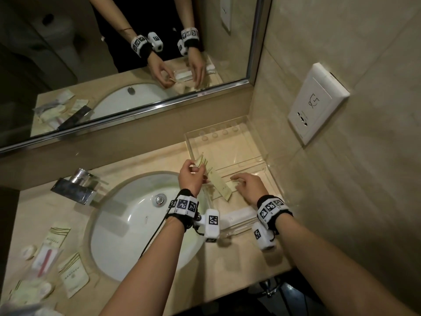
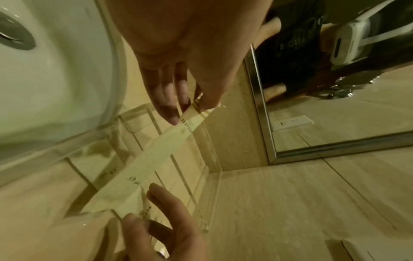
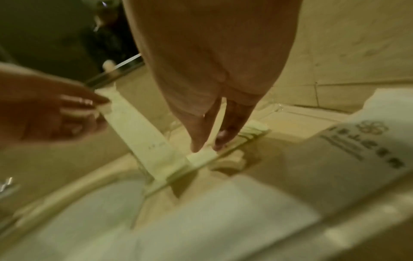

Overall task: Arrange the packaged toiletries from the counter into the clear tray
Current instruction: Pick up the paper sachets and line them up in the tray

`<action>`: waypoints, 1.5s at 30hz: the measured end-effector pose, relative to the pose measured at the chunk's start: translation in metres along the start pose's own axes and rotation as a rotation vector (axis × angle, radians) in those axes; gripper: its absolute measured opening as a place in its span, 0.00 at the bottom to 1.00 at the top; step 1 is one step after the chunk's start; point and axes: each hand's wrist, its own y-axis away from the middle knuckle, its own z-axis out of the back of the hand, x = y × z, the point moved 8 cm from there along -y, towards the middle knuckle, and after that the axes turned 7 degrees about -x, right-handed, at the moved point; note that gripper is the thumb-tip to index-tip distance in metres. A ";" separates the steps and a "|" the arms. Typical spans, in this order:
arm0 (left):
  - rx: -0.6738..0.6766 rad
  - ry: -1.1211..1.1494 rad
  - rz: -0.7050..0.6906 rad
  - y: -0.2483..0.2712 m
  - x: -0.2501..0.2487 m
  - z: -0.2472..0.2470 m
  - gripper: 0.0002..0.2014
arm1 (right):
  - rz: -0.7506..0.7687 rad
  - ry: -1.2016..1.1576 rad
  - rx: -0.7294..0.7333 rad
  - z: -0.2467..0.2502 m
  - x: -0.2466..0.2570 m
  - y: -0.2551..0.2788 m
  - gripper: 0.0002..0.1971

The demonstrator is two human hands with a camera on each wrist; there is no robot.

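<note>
— What do we have, biggest first?

— The beige stone counter, with the white oval sink set into it and the mirror along the far wall. At the right, in the far corner, stands the clear tray with its dividers.

— And the toiletries?

— We see loose packets on the near left of the counter, left of the sink. One long cream packet lies slanted across the tray's near-left part.

— Our hands?

— Our left hand pinches that packet's far end between thumb and fingers. Our right hand, fingers fairly straight and spread narrow, presses fingertips on a second cream packet inside the tray.
</note>
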 end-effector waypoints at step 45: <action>0.106 -0.305 0.162 0.023 0.064 -0.025 0.16 | -0.648 -0.495 -0.261 0.002 -0.063 0.015 0.22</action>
